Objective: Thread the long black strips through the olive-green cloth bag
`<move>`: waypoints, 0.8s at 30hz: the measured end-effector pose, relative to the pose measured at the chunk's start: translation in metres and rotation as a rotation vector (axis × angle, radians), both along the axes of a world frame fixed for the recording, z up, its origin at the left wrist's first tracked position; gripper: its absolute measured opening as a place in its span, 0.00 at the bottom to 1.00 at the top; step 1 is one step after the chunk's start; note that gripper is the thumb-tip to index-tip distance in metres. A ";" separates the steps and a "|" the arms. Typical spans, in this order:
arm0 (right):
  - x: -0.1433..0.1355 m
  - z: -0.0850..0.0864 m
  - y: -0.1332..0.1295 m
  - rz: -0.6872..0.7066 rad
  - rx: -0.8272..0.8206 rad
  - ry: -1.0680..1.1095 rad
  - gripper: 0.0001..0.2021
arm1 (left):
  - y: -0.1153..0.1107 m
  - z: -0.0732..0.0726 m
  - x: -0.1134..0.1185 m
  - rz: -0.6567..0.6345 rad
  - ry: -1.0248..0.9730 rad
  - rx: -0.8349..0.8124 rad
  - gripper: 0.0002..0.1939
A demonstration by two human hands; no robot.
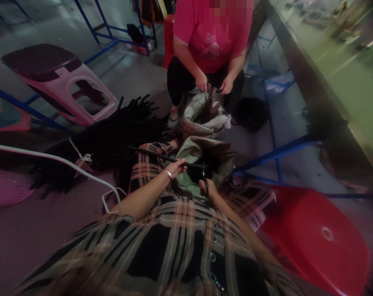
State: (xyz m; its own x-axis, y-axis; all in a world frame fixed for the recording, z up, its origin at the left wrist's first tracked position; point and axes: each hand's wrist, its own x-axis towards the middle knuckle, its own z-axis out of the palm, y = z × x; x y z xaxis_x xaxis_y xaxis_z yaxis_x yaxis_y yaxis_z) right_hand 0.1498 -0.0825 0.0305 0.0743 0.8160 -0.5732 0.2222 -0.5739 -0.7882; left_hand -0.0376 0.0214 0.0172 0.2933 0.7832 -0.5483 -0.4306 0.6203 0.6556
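My left hand (176,167) is closed around a long black foam-like rod (155,153), which runs from over my knee to the mouth of a sack. My right hand (208,187) grips a pair of scissors (204,174), their blades pointing up at the rod's right end. Below both hands stands the open greenish sack (189,181), with dark pieces (199,174) inside that I cannot make out singly. A big bundle of similar black rods (121,131) lies on the floor to my left, tied with a pale strip (78,152).
Opposite me a person in a pink shirt (214,41) handles a dark piece over a whitish sack (201,121). A red stool (318,234) is at my right, a pink stool (90,98) at left. A blue-framed table (325,82) flanks the right side.
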 end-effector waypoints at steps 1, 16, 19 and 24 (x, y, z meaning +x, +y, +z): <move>-0.001 -0.003 -0.001 -0.006 -0.016 -0.004 0.07 | 0.001 -0.001 -0.002 0.012 -0.003 0.000 0.07; -0.002 -0.006 0.000 0.001 -0.025 0.044 0.05 | -0.004 -0.005 -0.004 -0.037 0.015 0.022 0.07; -0.002 -0.014 -0.003 -0.019 -0.052 0.036 0.06 | -0.003 -0.006 -0.005 0.015 0.015 0.005 0.08; -0.003 -0.019 -0.006 -0.042 -0.039 -0.008 0.07 | -0.002 -0.004 -0.006 0.033 -0.062 -0.026 0.07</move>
State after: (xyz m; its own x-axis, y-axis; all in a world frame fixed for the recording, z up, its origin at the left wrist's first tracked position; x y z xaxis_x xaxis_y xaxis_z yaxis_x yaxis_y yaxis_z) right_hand 0.1465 -0.0882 0.0120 0.1125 0.7894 -0.6035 0.2035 -0.6128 -0.7636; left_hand -0.0437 0.0193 0.0129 0.3010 0.7789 -0.5502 -0.4904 0.6213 0.6112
